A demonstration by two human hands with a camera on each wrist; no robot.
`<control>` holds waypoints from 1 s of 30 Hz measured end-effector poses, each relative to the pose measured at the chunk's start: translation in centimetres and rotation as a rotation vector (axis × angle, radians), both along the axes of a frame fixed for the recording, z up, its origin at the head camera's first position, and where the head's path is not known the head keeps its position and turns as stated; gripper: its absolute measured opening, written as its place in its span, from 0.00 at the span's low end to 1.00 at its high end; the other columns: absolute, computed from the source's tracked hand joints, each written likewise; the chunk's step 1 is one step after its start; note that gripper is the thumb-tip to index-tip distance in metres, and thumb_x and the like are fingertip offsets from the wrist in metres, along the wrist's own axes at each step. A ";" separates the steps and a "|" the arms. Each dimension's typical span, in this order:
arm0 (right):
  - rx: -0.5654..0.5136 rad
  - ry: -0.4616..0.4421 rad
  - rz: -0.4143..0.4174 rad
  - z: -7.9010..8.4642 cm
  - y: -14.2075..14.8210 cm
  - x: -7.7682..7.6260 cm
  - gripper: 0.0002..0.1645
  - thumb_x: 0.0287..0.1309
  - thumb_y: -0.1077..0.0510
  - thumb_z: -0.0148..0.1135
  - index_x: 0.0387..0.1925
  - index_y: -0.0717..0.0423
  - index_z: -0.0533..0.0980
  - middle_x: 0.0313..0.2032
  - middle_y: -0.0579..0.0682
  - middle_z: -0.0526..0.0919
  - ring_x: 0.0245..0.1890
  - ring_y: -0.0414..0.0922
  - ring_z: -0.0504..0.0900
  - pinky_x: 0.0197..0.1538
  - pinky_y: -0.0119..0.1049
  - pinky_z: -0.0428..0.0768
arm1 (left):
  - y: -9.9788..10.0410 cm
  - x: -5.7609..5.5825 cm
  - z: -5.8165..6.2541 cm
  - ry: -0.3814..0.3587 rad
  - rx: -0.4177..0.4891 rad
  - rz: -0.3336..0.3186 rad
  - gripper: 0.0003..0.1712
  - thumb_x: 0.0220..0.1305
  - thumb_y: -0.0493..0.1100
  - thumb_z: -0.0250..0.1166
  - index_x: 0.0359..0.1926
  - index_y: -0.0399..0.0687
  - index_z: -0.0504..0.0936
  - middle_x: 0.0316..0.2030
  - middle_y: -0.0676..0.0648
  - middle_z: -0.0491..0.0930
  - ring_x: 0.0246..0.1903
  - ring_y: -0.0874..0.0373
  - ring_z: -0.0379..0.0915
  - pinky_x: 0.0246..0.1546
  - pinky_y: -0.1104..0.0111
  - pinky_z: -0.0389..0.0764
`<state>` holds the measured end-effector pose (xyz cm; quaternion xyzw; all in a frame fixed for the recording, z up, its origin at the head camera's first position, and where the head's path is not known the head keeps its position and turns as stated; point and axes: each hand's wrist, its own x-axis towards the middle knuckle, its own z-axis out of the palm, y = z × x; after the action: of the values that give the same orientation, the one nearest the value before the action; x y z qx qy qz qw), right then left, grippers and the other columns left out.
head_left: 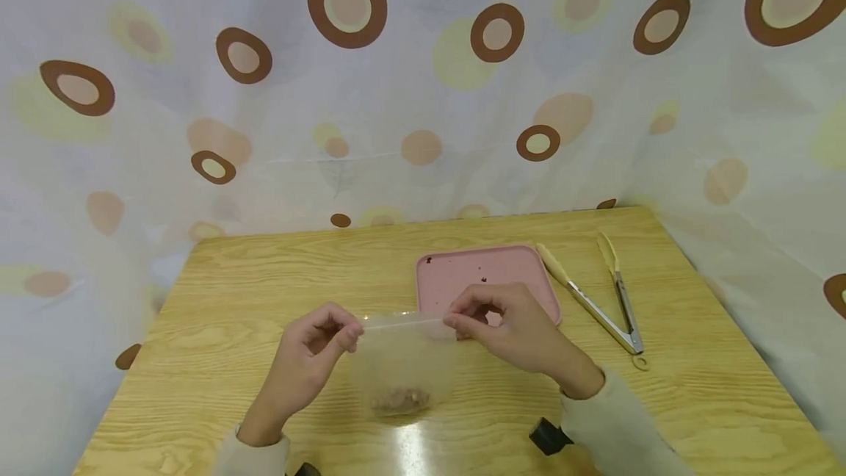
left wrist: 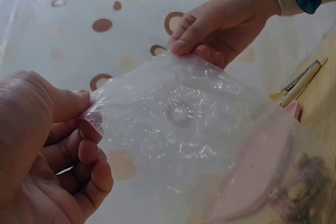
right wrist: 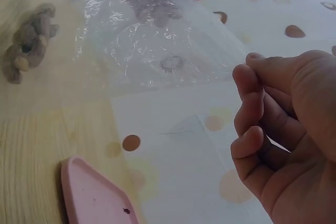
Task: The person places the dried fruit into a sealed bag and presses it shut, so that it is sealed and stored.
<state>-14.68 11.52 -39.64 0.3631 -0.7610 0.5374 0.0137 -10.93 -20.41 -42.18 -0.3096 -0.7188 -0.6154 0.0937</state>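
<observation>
Between the two hands hangs a clear plastic zip bag (head_left: 406, 358), stretched flat along its top edge. My left hand (head_left: 307, 355) pinches one top corner between thumb and forefinger. At the other top corner, my right hand (head_left: 512, 325) pinches the plastic the same way. Small brownish, lumpy pieces (head_left: 400, 400) lie gathered at the bag's bottom; in the right wrist view these pieces (right wrist: 31, 43) look like nuts or dried food, but their exact kind cannot be told. The other fingers of each hand curl loosely below the pinch.
Behind the right hand lies a pink tray (head_left: 489, 270) with a few dark crumbs. Metal tongs (head_left: 604, 311) with yellowish tips rest spread apart to its right on the wooden table (head_left: 264, 278). A patterned curtain (head_left: 396, 94) surrounds the table's back and sides.
</observation>
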 end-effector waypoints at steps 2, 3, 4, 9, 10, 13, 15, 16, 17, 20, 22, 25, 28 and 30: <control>0.054 -0.023 -0.026 -0.4 -0.9 -0.8 0.05 0.73 0.62 0.71 0.38 0.49 0.88 0.27 0.44 0.89 0.26 0.37 0.84 0.30 0.30 0.79 | -0.7 -0.5 -0.4 -0.022 -0.027 0.048 0.08 0.76 0.23 0.59 0.44 0.33 0.83 0.36 0.48 0.83 0.34 0.60 0.78 0.41 0.72 0.85; 0.082 -0.023 -0.044 -0.7 -1.3 -1.3 0.05 0.73 0.61 0.72 0.38 0.49 0.88 0.28 0.43 0.90 0.26 0.36 0.83 0.31 0.30 0.79 | -1.1 -0.8 -0.6 -0.034 -0.044 0.071 0.07 0.77 0.23 0.59 0.44 0.32 0.83 0.37 0.49 0.83 0.34 0.60 0.79 0.41 0.72 0.85; 0.113 -0.019 -0.064 -0.9 -1.6 -1.8 0.04 0.72 0.60 0.72 0.38 0.48 0.89 0.28 0.42 0.90 0.26 0.35 0.82 0.32 0.29 0.78 | -1.4 -1.2 -0.8 -0.049 -0.065 0.098 0.07 0.77 0.24 0.60 0.44 0.33 0.83 0.37 0.50 0.84 0.34 0.61 0.79 0.41 0.72 0.85; 0.206 0.084 -0.146 -1.9 -3.4 -4.5 0.04 0.72 0.59 0.73 0.39 0.48 0.89 0.30 0.42 0.90 0.28 0.33 0.77 0.34 0.33 0.77 | -2.7 -3.7 -1.5 -0.121 -0.130 0.235 0.05 0.79 0.30 0.63 0.46 0.34 0.86 0.36 0.50 0.84 0.35 0.60 0.79 0.40 0.73 0.82; 0.226 0.097 -0.156 -2.1 -3.8 -5.0 0.04 0.73 0.59 0.72 0.40 0.48 0.90 0.31 0.43 0.90 0.29 0.33 0.77 0.35 0.34 0.78 | -3.0 -4.2 -1.6 -0.137 -0.141 0.268 0.05 0.79 0.31 0.63 0.47 0.34 0.86 0.37 0.50 0.84 0.36 0.60 0.79 0.40 0.74 0.81; 0.309 0.105 -0.192 -2.7 -4.9 -6.3 0.05 0.74 0.56 0.71 0.44 0.48 0.91 0.35 0.44 0.92 0.32 0.34 0.80 0.39 0.34 0.81 | -3.7 -5.6 -2.2 -0.190 -0.178 0.345 0.07 0.80 0.35 0.65 0.48 0.35 0.88 0.39 0.45 0.86 0.38 0.62 0.80 0.41 0.75 0.81; 0.384 0.088 -0.222 -3.1 -5.5 -6.8 0.08 0.75 0.53 0.70 0.48 0.47 0.92 0.38 0.43 0.93 0.34 0.34 0.81 0.41 0.33 0.81 | -4.1 -6.4 -2.7 -0.229 -0.213 0.378 0.09 0.81 0.38 0.65 0.49 0.36 0.89 0.42 0.41 0.88 0.39 0.65 0.81 0.42 0.75 0.82; 0.417 0.079 -0.240 -3.3 -5.8 -7.1 0.09 0.75 0.52 0.70 0.49 0.46 0.92 0.38 0.43 0.94 0.35 0.34 0.81 0.41 0.32 0.81 | -4.3 -6.8 -3.0 -0.246 -0.233 0.389 0.09 0.81 0.39 0.65 0.49 0.37 0.89 0.42 0.40 0.89 0.40 0.66 0.81 0.43 0.75 0.82; 0.445 0.070 -0.257 -3.6 -6.0 -7.4 0.09 0.75 0.52 0.70 0.50 0.45 0.92 0.38 0.42 0.94 0.35 0.34 0.82 0.42 0.33 0.81 | -4.4 -7.3 -3.4 -0.260 -0.251 0.398 0.10 0.81 0.40 0.65 0.50 0.38 0.90 0.43 0.38 0.89 0.40 0.67 0.82 0.43 0.75 0.83; 0.532 0.049 -0.295 -4.2 -6.7 -8.5 0.09 0.76 0.51 0.70 0.49 0.44 0.92 0.39 0.41 0.93 0.37 0.37 0.84 0.45 0.36 0.83 | -4.6 -8.6 -4.4 -0.295 -0.306 0.416 0.11 0.81 0.43 0.66 0.51 0.40 0.91 0.43 0.38 0.90 0.39 0.66 0.82 0.45 0.75 0.83; 0.577 0.031 -0.307 -4.7 -7.0 -9.2 0.09 0.76 0.51 0.70 0.48 0.45 0.92 0.40 0.41 0.93 0.40 0.39 0.85 0.48 0.38 0.84 | -4.5 -9.5 -5.1 -0.309 -0.341 0.431 0.11 0.81 0.43 0.67 0.51 0.41 0.91 0.43 0.39 0.91 0.38 0.65 0.81 0.44 0.75 0.81; 0.625 -0.003 -0.307 -5.4 -7.4 -10.0 0.09 0.75 0.53 0.70 0.49 0.47 0.91 0.41 0.43 0.91 0.43 0.41 0.84 0.53 0.40 0.84 | -4.4 -10.5 -5.9 -0.345 -0.398 0.448 0.10 0.79 0.43 0.68 0.49 0.43 0.92 0.43 0.41 0.91 0.38 0.60 0.77 0.42 0.72 0.79; 0.643 -0.027 -0.302 -6.3 -7.5 -10.3 0.14 0.75 0.54 0.69 0.57 0.49 0.89 0.43 0.44 0.89 0.44 0.41 0.83 0.52 0.40 0.83 | -4.3 -10.9 -6.6 -0.373 -0.440 0.457 0.10 0.78 0.43 0.69 0.52 0.43 0.92 0.48 0.40 0.89 0.40 0.55 0.77 0.43 0.68 0.78; 0.636 -0.023 -0.307 -6.7 -7.2 -10.1 0.21 0.76 0.55 0.68 0.66 0.50 0.85 0.45 0.46 0.88 0.43 0.42 0.81 0.50 0.40 0.82 | -4.2 -11.0 -7.0 -0.384 -0.454 0.470 0.13 0.79 0.44 0.69 0.56 0.42 0.90 0.54 0.38 0.86 0.44 0.51 0.78 0.47 0.65 0.79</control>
<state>-24.75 4.31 -46.33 0.2245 -0.9361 0.2694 -0.0280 -21.89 -24.65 -49.14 -0.0280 -0.8928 -0.4489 0.0251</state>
